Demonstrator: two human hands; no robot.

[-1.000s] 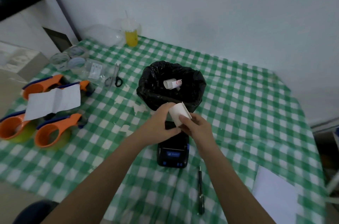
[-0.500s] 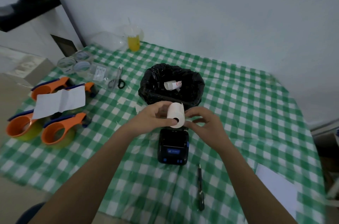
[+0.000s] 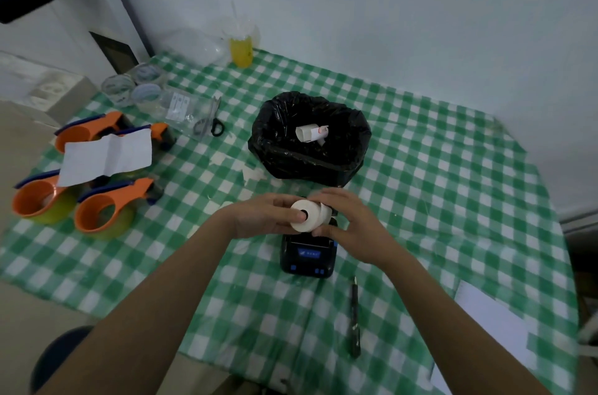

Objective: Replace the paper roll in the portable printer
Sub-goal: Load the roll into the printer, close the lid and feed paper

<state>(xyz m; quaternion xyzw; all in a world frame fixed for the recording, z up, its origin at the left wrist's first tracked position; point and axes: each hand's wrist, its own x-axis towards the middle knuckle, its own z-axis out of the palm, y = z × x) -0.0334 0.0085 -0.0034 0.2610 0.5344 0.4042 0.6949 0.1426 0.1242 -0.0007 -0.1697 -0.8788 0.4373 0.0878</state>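
A white paper roll [image 3: 309,216] is held between both hands just above the far end of the black portable printer [image 3: 308,257], which lies on the green checked tablecloth. My left hand [image 3: 263,216] grips the roll from the left, its thumb at the core hole. My right hand [image 3: 351,223] holds the roll's right side. Whether the printer's lid is open I cannot tell; the hands hide it. An old roll [image 3: 312,133] lies in the bin lined with a black bag [image 3: 284,155] behind the printer.
A black pen [image 3: 355,317] lies in front of the printer, white paper [image 3: 495,330] at the near right. Several orange tape dispensers [image 3: 103,210] with a paper slip [image 3: 106,156] sit left. Scissors [image 3: 210,121], clear lids and a yellow cup [image 3: 241,50] stand at the back.
The roll has been turned from upright on end to sideways with its core hole facing me, and both hands have lowered it closer to the printer.
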